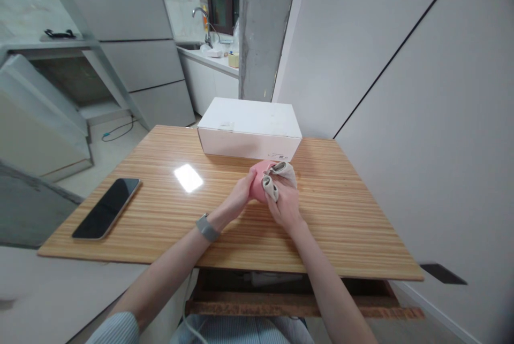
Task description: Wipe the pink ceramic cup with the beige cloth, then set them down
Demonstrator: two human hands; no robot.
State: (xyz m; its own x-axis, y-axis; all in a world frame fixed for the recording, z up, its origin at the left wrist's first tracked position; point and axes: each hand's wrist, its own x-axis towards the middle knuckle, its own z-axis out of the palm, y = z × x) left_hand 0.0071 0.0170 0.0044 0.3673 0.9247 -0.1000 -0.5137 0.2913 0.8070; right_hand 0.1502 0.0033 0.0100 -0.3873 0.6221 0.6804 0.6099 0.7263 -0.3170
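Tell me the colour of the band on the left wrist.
The wristband is grey; the head view shows it best.

A gray cloth (287,173) hides part of a pink object (258,188) and fingers of the right hand (287,207), print (277,156) on the white box (249,118) is illegibly small, and the bottom edge crops the right forearm (329,285).

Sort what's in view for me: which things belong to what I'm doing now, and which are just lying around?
Seemingly in use:
- pink item, held in the left hand
- pale cloth, held in the right hand against it

Likely just lying about:
- phone, left side of the table
- white box, far side
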